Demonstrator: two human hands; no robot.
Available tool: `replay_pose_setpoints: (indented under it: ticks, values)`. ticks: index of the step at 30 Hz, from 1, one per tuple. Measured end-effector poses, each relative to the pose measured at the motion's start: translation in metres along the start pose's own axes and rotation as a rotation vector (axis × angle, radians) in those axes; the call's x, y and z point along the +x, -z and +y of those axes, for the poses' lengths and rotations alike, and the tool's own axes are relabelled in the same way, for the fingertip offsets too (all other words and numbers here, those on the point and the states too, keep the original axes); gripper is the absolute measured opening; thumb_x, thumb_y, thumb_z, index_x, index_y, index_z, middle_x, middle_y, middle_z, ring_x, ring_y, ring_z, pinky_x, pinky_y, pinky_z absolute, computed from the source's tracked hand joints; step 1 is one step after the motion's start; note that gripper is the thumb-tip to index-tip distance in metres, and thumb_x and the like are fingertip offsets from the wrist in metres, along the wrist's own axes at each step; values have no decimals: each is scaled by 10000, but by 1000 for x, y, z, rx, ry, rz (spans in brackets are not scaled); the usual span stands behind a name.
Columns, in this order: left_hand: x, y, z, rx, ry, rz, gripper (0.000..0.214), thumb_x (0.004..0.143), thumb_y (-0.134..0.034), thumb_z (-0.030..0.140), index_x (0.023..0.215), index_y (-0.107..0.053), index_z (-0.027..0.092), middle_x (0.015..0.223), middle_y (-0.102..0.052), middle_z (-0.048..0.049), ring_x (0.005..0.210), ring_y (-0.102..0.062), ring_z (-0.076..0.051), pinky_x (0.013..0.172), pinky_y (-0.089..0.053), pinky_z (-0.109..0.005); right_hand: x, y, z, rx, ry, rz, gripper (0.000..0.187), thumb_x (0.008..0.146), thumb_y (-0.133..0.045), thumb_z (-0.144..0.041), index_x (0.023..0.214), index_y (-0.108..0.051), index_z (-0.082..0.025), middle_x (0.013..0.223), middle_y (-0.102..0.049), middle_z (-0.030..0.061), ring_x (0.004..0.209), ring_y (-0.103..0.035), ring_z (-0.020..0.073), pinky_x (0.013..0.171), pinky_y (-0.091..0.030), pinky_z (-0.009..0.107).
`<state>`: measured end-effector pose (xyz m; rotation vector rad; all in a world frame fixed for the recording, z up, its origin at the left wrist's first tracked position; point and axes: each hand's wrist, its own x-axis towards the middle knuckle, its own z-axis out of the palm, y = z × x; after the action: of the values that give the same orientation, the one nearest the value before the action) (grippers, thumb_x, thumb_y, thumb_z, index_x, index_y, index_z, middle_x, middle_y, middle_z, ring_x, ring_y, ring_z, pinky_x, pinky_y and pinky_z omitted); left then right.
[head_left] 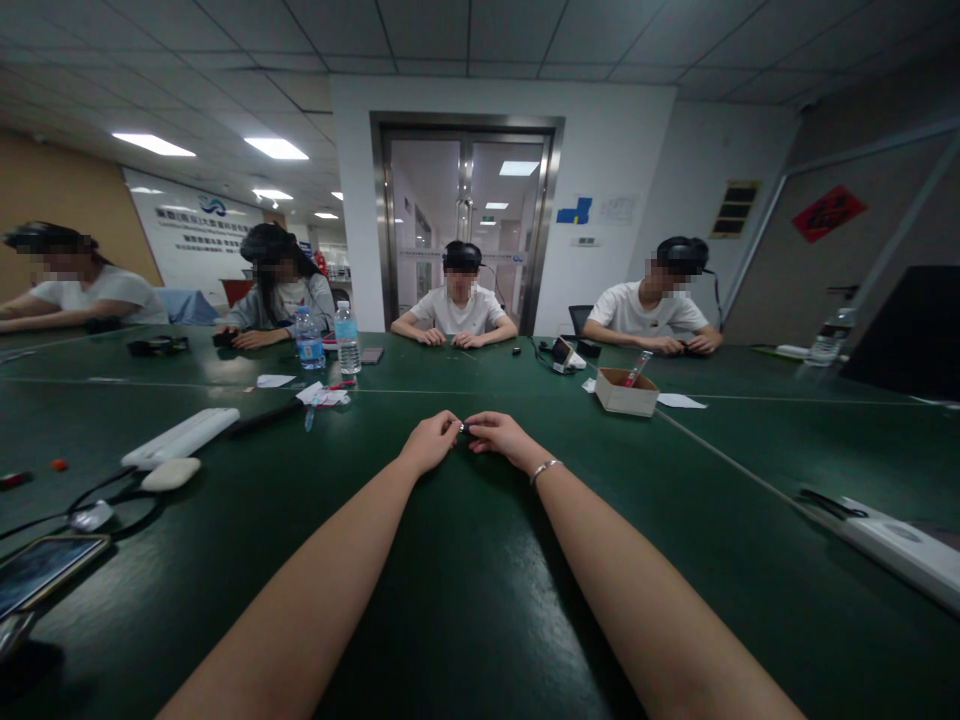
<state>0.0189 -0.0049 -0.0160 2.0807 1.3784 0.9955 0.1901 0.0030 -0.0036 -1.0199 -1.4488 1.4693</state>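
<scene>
We pinch a small, dark, shiny-tipped object (465,428) between the fingers of our left hand (430,443) and right hand (507,438), its long axis seemingly running crosswise between them.

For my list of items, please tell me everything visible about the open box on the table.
The open box is low, pale and angular, perhaps cardboard or wood, with a brownish interior. It stands upright, without a visible lid, on the green table. A clear, partly red tube-like item leans out over its rim. White papers lie to its left and right; whether they touch it is unclear.
</scene>
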Motion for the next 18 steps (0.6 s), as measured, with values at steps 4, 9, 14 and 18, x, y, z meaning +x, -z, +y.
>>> replay_pose_setpoints:
  ticks: [4,9,14,18]
  values:
    - [1,1,1,61,-28,43,350,819,-376,459,887,-596,195,805,-622,-30,714,-555,-145,644,-403,-246,1,1,1,4,9,0,136,820,-534,-3,920,-579,-82,677,-625,36,514,-613,94,501,-541,165]
    - [2,0,-2,80,-59,51,308,785,-445,447,879,-603,200,828,-615,-27,710,-537,-148,641,-402,-248,1,0,0,-9,-10,13,142,826,-525,-5,931,-576,-86,656,-622,34,503,-611,95,495,-538,164]
    - [3,-1,-2,30,-36,44,312,783,-449,438,894,-604,192,826,-623,-30,709,-541,-145,639,-402,-247,-1,0,-1,-5,3,5,143,828,-524,-7,936,-579,-83,670,-625,42,519,-616,101,502,-540,167]
    - [2,-1,-2,9,-21,38,355,784,-434,471,890,-607,180,791,-624,-34,695,-545,-152,620,-398,-251,0,1,1,2,15,-5,144,826,-527,-7,937,-580,-82,694,-629,47,529,-619,101,501,-539,166]
